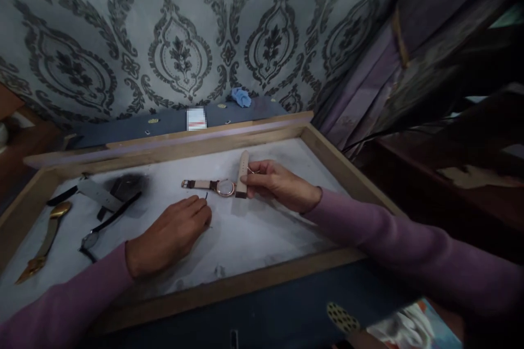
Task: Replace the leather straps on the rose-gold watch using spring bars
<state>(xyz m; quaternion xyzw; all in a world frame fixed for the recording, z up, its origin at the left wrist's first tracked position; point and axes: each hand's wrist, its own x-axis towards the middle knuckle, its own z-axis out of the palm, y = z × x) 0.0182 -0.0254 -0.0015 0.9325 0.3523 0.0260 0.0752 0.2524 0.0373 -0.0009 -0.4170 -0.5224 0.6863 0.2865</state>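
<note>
My right hand [272, 182] pinches a beige watch strap [243, 169] with a row of small holes, held nearly upright. A thin pale line shows by its fingers, too small to make out. Beside the strap, a round watch case [225, 187] lies on the white surface, with its other strap half [200, 184], brown and beige with a buckle, stretching left. Whether the held strap is joined to the case I cannot tell. My left hand [176, 232] is closed just below the watch, and a thin dark tip [207, 195] pokes out by its fingers.
A wooden rim [213, 289] surrounds the white tray floor [262, 240]. At the left lie a gold watch [49, 237], a black-strapped watch [90, 240], and a grey strap [98, 193]. A crumpled blue item [241, 97] and a small box [196, 119] stand behind the rim.
</note>
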